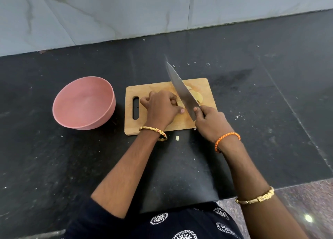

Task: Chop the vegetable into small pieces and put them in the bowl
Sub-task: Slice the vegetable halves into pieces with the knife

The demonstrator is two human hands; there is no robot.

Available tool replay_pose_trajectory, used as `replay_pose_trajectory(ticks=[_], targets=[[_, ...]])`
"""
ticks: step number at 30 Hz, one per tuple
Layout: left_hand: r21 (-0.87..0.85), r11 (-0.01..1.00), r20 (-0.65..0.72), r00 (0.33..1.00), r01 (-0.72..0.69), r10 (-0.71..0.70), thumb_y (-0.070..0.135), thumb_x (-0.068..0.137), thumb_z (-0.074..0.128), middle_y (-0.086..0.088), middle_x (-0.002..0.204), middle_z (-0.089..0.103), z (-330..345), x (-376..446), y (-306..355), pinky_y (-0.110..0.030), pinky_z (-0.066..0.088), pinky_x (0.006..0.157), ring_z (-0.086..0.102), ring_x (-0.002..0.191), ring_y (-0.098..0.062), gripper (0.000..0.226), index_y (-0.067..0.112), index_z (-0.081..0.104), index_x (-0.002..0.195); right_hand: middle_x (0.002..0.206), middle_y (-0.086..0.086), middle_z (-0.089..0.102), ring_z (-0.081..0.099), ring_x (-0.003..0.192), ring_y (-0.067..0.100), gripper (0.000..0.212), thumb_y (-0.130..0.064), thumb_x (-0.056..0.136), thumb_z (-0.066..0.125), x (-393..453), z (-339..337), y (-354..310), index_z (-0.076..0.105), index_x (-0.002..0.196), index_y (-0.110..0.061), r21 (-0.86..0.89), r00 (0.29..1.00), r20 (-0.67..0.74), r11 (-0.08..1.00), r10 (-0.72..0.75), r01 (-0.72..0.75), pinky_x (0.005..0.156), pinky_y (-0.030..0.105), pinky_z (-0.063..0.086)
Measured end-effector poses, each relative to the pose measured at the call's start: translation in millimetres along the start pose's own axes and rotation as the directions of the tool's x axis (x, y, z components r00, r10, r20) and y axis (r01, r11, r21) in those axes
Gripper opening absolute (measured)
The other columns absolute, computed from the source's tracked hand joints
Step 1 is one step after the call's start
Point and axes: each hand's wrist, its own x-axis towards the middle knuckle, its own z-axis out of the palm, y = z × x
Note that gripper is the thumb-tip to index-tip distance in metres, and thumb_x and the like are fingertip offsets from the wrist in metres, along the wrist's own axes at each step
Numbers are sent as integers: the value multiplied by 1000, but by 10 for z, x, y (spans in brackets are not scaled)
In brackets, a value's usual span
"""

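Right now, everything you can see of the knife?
The knife is a large chef's knife with a broad, plain grey metal blade tapering to a point. The right hand grips its dark handle, which is almost wholly hidden. The blade slants over the wooden cutting board, tip away from the person and past the board's far edge, heel near the right hand. It lies between the left hand and pale yellow vegetable slices. Whether the edge touches the board cannot be told.
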Motion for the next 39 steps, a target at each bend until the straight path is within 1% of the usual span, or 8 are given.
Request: replay_pose_trajectory(ticks=[6, 10, 21, 27, 30, 32, 35, 39], targets=[[-8, 1000, -10, 1000, 2, -3, 41, 69, 76, 13, 82, 64, 17, -18, 4, -34, 17, 79, 43, 107, -17, 30, 26, 70, 95, 69, -1, 50, 53, 76, 25, 28, -33, 100, 33, 69, -26, -5, 49, 83, -19, -44, 999, 15, 999, -28, 29, 68, 31, 40], [-20, 1000, -11, 1000, 6, -6, 40, 69, 76, 14, 82, 63, 20, -18, 3, -33, 15, 78, 42, 108, -16, 33, 27, 70, 99, 74, 1, 52, 55, 78, 23, 28, -34, 101, 33, 108, -33, -42, 53, 91, -16, -64, 999, 44, 997, -32, 35, 73, 35, 47], [-35, 999, -85, 996, 12, -15, 41, 67, 77, 12, 90, 70, 85, -46, -38, -32, 12, 76, 41, 109, -17, 36, 27, 71, 99, 86, 11, 51, 49, 79, 32, 34, -36, 102, 24, -67, 159, -56, 49, 105, -13, -292, 1000, -14, 956, 25, -28, 69, 34, 38], [-42, 999, -74, 997, 14, -17, 40, 69, 76, 12, 93, 70, 67, -47, -34, -34, 16, 80, 41, 111, -17, 35, 28, 71, 100, 71, 5, 40, 47, 75, 30, 29, -35, 102, 24, -344, 87, 77, 44, 97, -14, -318, 997, 29, 946, 67, -54, 67, 34, 38], [-42, 999, -68, 998, 15, -18, 39, 69, 76, 11, 94, 70, 53, -50, -24, -34, 16, 80, 41, 110, -18, 35, 27, 71, 102, 76, 7, 49, 51, 75, 32, 31, -38, 100, 26, -544, -92, 169, 47, 91, -18, -305, 996, 44, 950, 75, -58, 70, 35, 44], [-32, 999, -67, 998, 17, -19, 39, 69, 76, 12, 92, 70, 46, -48, -18, -36, 17, 81, 42, 110, -18, 33, 27, 72, 99, 77, 9, 56, 55, 74, 33, 32, -39, 99, 28, -635, -210, 170, 49, 87, -18, -262, 999, 13, 964, 46, -40, 69, 35, 46], [-29, 999, -74, 997, 37, -39, 40, 67, 78, 12, 88, 69, 47, -44, -5, -36, 17, 82, 42, 111, -17, 29, 26, 73, 92, 71, 9, 52, 51, 70, 33, 34, -38, 100, 29, -557, -272, 86, 45, 80, -15, -171, 997, -74, 985, -7, -6, 64, 35, 41], [-37, 998, -72, 996, 51, -53, 39, 67, 78, 11, 89, 69, 47, -55, 8, -38, 19, 86, 43, 112, -17, 29, 25, 73, 93, 76, 8, 48, 46, 75, 32, 32, -37, 100, 29, -232, -142, -26, 47, 85, -15, -153, 998, -57, 988, -40, 31, 68, 34, 38]])
